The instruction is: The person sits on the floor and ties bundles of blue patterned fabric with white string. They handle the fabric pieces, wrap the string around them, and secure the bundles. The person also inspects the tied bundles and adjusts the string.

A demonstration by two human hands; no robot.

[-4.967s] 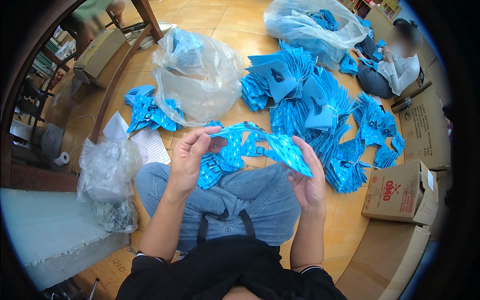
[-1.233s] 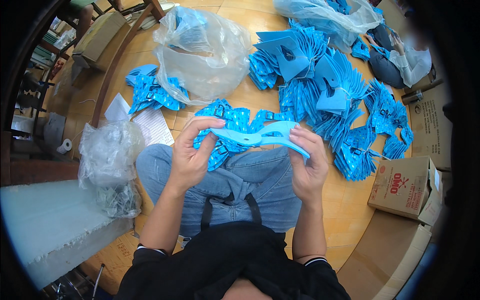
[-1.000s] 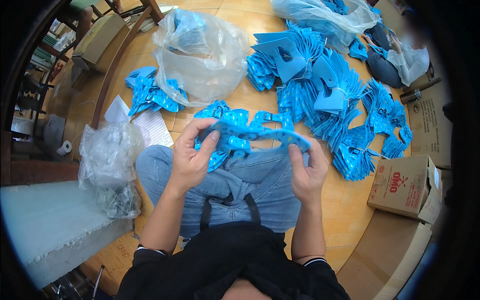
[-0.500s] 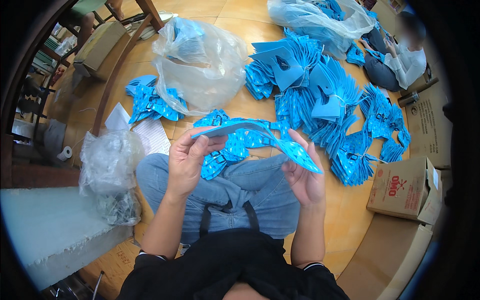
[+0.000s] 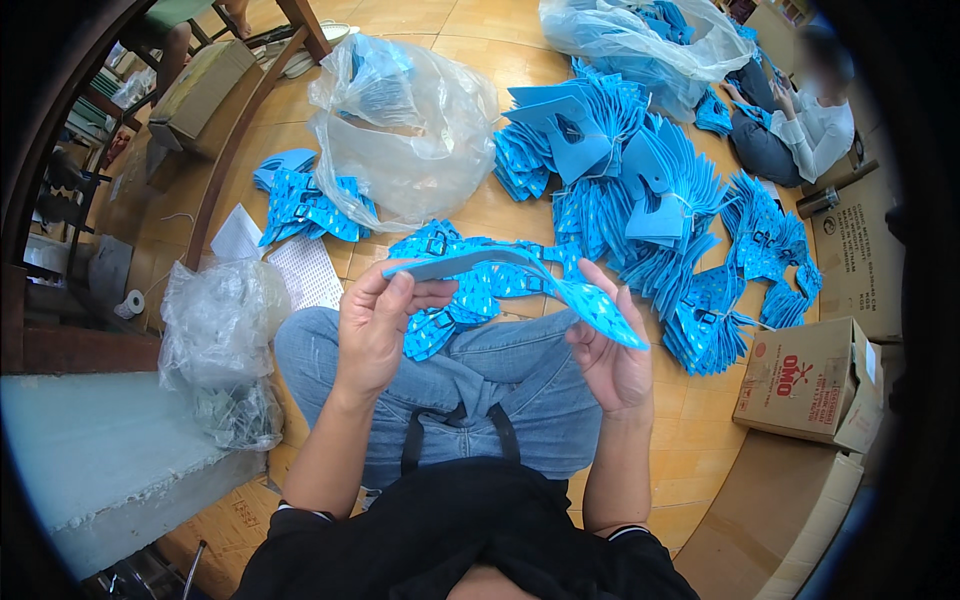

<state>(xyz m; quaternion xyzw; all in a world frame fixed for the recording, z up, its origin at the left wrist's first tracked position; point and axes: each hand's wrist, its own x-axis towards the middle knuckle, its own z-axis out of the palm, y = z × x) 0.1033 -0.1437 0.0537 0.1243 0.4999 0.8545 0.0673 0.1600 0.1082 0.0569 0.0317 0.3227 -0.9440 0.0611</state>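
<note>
This looks like a small workshop for handwork, run on the floor; whether it is also part of a home cannot be told. Bundles of blue pieces (image 5: pixel 670 175), all much alike and some tied with string, lie in heaps on the tan tiled floor (image 5: pixel 690 425). Beside them are a big clear plastic bag (image 5: pixel 425 165) and, farther off, another bag (image 5: pixel 690 65) with blue pieces inside. Brown cartons (image 5: pixel 790 385) stand along the right. A co-worker (image 5: pixel 820 135) sits on the floor, also near blue pieces.

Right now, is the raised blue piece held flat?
No, the blue piece curves and twists between the left hand and right hand.
</note>
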